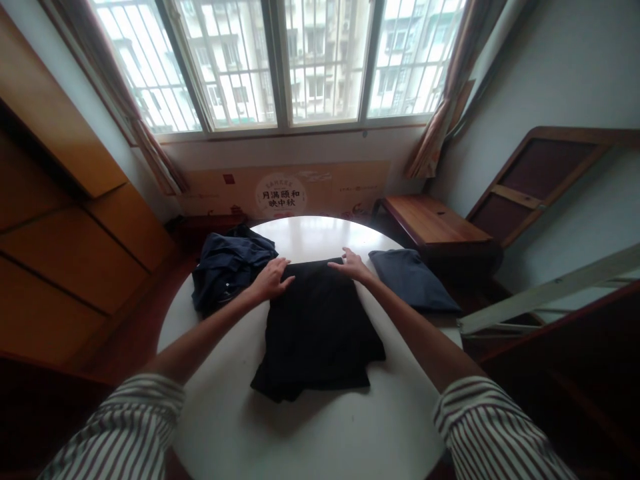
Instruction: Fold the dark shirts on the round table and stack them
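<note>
Since neither hand is clenched, grip reads released: left hand (273,280) and right hand (351,265) rest open on the far edge of a folded black garment (315,327), mid round white table (310,237). Crumpled navy garment (230,270) on table's left side, folded slate-blue cloth (410,280) on its right.

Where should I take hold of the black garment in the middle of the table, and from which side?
Probably by the far end of the black folded garment, coming from above at its two corners, where the left hand and right hand already rest. That edge looks straight and neat; the near edge looks looser and uneven.
</note>
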The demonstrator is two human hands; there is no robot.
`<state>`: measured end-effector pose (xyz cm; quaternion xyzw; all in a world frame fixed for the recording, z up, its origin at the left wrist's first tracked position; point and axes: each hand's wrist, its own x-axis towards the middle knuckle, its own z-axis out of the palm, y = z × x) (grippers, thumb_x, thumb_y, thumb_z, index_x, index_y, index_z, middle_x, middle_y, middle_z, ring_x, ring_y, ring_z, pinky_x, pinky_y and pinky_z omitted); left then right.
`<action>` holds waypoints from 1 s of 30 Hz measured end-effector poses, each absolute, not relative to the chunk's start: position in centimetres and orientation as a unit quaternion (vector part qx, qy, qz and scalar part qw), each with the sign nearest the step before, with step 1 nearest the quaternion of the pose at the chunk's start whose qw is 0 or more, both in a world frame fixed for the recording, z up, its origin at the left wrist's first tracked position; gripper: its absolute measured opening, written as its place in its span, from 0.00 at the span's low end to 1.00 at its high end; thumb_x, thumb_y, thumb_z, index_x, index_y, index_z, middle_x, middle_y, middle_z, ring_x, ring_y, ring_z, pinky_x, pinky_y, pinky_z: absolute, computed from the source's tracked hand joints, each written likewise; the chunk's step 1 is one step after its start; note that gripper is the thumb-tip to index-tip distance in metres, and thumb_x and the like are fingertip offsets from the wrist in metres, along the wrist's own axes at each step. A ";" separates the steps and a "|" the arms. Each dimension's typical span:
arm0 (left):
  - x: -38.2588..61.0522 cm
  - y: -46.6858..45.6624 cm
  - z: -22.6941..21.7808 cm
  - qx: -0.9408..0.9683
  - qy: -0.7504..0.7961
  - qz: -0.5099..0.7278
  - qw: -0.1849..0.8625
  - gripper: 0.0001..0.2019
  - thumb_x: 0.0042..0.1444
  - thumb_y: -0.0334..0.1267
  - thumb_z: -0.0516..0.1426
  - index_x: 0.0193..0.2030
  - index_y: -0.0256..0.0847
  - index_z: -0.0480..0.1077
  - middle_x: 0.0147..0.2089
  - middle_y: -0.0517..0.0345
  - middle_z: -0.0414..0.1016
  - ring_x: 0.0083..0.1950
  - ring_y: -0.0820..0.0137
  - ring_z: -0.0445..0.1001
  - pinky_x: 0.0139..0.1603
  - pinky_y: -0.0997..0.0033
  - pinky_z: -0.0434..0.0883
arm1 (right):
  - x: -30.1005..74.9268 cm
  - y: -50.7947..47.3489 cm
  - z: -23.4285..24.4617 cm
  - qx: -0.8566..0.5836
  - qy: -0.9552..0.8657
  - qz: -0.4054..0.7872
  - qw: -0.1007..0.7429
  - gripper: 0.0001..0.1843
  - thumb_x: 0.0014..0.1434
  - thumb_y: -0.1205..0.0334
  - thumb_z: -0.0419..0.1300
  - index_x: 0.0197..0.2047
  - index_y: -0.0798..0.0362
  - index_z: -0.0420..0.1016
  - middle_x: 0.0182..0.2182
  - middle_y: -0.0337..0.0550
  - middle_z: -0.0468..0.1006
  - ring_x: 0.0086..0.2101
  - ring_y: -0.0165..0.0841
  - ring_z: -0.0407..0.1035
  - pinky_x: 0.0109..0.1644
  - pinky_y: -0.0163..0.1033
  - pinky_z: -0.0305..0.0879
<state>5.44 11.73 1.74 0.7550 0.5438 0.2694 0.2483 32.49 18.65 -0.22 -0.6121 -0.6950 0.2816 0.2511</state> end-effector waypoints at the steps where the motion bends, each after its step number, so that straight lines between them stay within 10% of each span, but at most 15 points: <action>1: 4.9 13.6 2.0 0.745 0.553 0.277 0.248 0.24 0.48 0.44 0.68 0.51 0.37 0.74 0.51 0.44 0.76 0.58 0.54 0.70 0.57 0.66 0.68 | 32.6 19.6 0.3 -0.608 -0.691 0.303 0.248 0.40 0.51 0.51 0.70 0.61 0.63 0.67 0.55 0.63 0.73 0.56 0.52 0.66 0.57 0.49 0.64; 6: 2.8 19.3 2.3 0.752 0.559 0.187 0.294 0.18 0.32 0.42 0.73 0.30 0.40 0.75 0.30 0.56 0.76 0.37 0.61 0.75 0.38 0.73 0.69 | 33.1 21.6 2.4 -0.550 -0.689 0.412 0.228 0.16 0.36 0.65 0.76 0.29 0.58 0.77 0.24 0.42 0.76 0.30 0.36 0.72 0.33 0.36 0.68; 13: 1.8 21.1 6.5 0.806 0.490 0.226 0.243 0.12 0.45 0.45 0.66 0.29 0.38 0.75 0.25 0.62 0.71 0.29 0.70 0.68 0.33 0.76 0.65 | 35.0 20.8 7.1 -0.476 -0.677 0.471 0.307 0.19 0.42 0.61 0.74 0.36 0.55 0.73 0.22 0.34 0.70 0.23 0.27 0.65 0.25 0.29 0.59; 18: 2.7 20.0 15.3 0.813 0.441 0.380 -0.001 0.14 0.57 0.46 0.60 0.41 0.37 0.74 0.36 0.57 0.77 0.38 0.68 0.73 0.43 0.73 0.67 | 36.1 19.5 14.3 -0.372 -0.728 0.297 0.493 0.19 0.51 0.61 0.68 0.47 0.53 0.74 0.36 0.41 0.79 0.34 0.31 0.72 0.36 0.34 0.68; 22: 3.2 16.4 18.5 0.826 0.373 0.403 -0.127 0.13 0.62 0.46 0.57 0.45 0.39 0.73 0.44 0.52 0.78 0.47 0.65 0.75 0.52 0.65 0.68 | 37.1 15.5 17.5 -0.358 -0.790 0.110 0.486 0.13 0.59 0.60 0.62 0.47 0.52 0.78 0.40 0.44 0.81 0.40 0.37 0.75 0.46 0.42 0.70; 30: 3.1 1.7 4.4 0.950 0.238 0.195 -0.056 0.15 0.68 0.32 0.47 0.51 0.43 0.73 0.46 0.49 0.79 0.46 0.65 0.77 0.52 0.62 0.72 | 40.6 1.8 5.3 -0.289 -0.921 0.101 0.242 0.24 0.62 0.74 0.48 0.55 0.48 0.75 0.53 0.45 0.79 0.57 0.38 0.69 0.67 0.55 0.56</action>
